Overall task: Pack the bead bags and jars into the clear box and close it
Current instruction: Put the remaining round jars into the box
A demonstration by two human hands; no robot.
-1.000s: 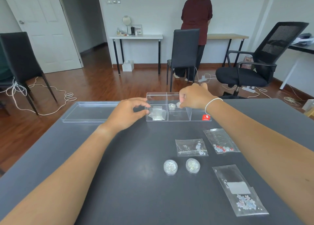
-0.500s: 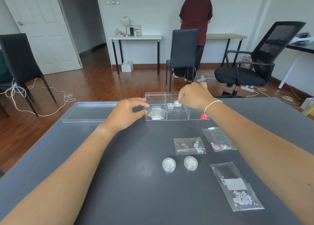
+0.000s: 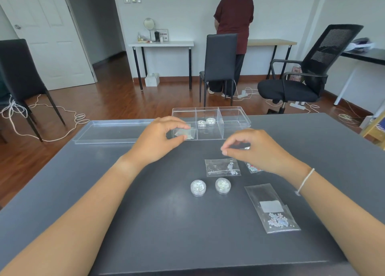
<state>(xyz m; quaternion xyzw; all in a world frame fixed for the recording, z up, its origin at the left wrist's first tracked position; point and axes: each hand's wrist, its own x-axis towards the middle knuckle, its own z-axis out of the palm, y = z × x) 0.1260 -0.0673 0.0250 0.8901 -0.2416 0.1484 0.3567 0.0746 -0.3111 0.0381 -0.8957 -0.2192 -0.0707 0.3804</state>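
**Two jars in the box, hands over the table**

The clear box point(image 3: 233, 117) sits at the far edge of the dark table point(image 3: 145, 213), lid off, split into three compartments. Two small jars point(image 3: 206, 122) stand side by side in the middle compartment, and a folded bead bag point(image 3: 188, 133) lies in the left one. The clear lid point(image 3: 112, 130) lies flat just left of the box.

The left hand point(image 3: 158, 139) is at the box's near-left corner, fingers curled around that corner with thumb and forefinger apart. The right hand point(image 3: 256, 148) hangs above the table in front of the box, fingers loosely curled, holding nothing.

On the table nearer the person are two more jars point(image 3: 210, 187) side by side, a small bead bag point(image 3: 221, 167) below the right fingertips, a red-bead bag point(image 3: 253, 168) partly hidden under the right hand, and a long bead bag point(image 3: 270, 209) to the right.
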